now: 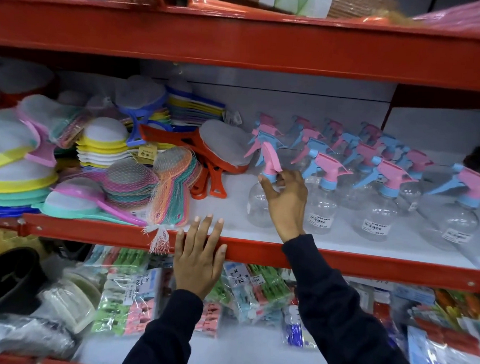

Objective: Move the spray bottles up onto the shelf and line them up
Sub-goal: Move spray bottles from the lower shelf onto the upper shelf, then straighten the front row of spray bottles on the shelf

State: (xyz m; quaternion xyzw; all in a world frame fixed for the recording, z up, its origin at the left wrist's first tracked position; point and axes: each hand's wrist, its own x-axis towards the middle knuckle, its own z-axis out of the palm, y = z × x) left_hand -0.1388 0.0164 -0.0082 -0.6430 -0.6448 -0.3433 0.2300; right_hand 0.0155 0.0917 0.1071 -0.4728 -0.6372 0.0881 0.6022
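Several clear spray bottles with pink and blue trigger heads stand in rows on the white middle shelf (pixel 232 214). My right hand (pixel 286 200) grips the neck of the leftmost front spray bottle (pixel 257 207), which stands on the shelf with its pink nozzle pointing up and left. Beside it to the right stands another bottle (pixel 321 210), then one more (pixel 377 219), and a larger one (pixel 451 221) at the far right. My left hand (pixel 199 260) lies flat with fingers spread on the red front rail (pixel 93 232) of the shelf, holding nothing.
Left of the bottles lie orange-handled strainers (pixel 212 164), a netted pack of coloured sieves (pixel 169 189) and stacks of pastel strainers (pixel 19 169). The lower shelf holds bagged clothes pegs (pixel 129 298). A red beam (pixel 239 41) runs overhead.
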